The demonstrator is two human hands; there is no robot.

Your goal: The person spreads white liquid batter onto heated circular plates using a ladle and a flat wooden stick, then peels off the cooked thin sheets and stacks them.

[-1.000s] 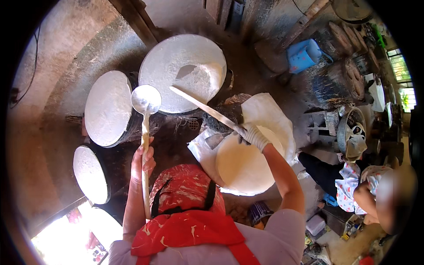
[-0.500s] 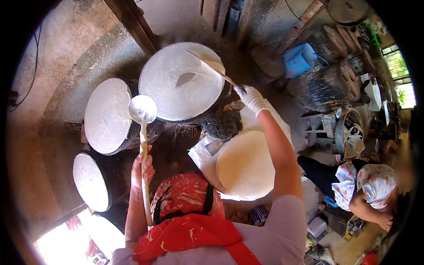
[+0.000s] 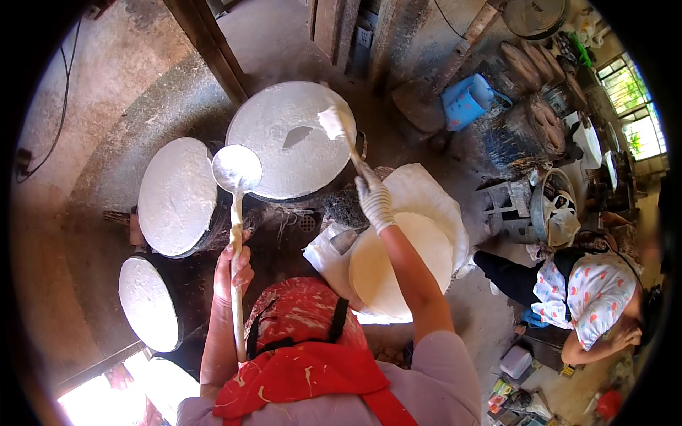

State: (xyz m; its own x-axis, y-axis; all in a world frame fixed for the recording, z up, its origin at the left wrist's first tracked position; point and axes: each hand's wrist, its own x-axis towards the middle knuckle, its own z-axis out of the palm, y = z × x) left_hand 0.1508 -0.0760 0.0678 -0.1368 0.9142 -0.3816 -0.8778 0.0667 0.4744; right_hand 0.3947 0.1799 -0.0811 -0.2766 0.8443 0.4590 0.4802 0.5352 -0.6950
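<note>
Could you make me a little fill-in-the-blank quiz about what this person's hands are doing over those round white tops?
1. The left hand holds a long-handled ____ by its handle.
2. The right hand wears a white ____.
3. The flat stick in the right hand reaches over the ____ of the round white steamer tops.
4. The seated person is on the wearer's ____ side.

Missing words: ladle; glove; largest; right

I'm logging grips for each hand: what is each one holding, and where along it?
The left hand grips the long ladle midway along its handle. The gloved right hand holds the flat stick at its near end.
</note>
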